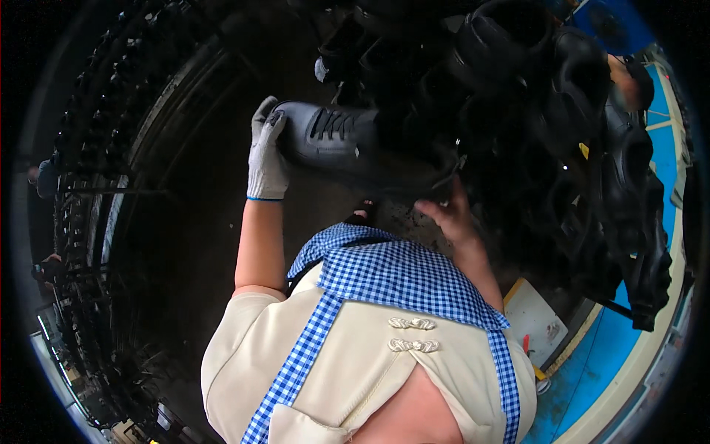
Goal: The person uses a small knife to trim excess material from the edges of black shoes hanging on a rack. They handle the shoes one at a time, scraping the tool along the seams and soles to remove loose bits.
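Observation:
A dark lace-up shoe (336,140) is held sideways in front of me, its toe to the left and its heel to the right. My left hand (266,152), in a white knitted glove with a blue-edged cuff, is closed round the toe, thumb on top. At the heel end is my bare right hand (452,214), its thumb low and its fingers up against the back of the shoe. Shadow and blur hide part of that grip. The laces and the grey upper face up, while the rear half of the shoe fades into the dark.
Many black shoes (580,148) crowd a rack close on my right. Beyond them curves a blue surface with a pale edge (592,370). A white board (529,322) lies low at the right. Dark racks (78,222) stand along the left, with people (46,177) beyond.

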`<state>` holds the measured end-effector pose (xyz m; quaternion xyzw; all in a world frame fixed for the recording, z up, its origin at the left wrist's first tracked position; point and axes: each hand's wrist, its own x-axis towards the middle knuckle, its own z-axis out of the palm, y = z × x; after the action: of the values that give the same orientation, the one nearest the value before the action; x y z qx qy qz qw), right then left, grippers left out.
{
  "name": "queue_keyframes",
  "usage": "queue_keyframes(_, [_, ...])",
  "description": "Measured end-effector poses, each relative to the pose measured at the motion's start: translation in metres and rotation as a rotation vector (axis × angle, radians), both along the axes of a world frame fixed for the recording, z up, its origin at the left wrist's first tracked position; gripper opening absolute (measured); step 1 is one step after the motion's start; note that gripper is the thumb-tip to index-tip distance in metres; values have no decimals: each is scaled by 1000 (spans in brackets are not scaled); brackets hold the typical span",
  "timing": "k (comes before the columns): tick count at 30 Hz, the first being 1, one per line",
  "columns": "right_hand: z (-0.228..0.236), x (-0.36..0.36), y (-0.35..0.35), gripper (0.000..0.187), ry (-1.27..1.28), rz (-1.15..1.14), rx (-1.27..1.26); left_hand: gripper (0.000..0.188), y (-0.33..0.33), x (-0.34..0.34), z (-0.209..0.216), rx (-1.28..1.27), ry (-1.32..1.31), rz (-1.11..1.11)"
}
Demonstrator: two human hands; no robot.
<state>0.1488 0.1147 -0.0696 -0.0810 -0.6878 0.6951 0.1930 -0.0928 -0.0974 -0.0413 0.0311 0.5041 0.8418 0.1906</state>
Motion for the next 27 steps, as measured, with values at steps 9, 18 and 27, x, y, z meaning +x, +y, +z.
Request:
queue_keyframes(9, [11,18,7,64,-246,95,-526,46,-11,8,0,-60,-13,-128])
queue_keyframes(18, [69,90,24,58,328,-433,-140,66,11,22,-4,56,35,-245])
queue_keyframes(27, [107,230,54,42,851,-1398,76,48,71,71,14,99,-45,-823])
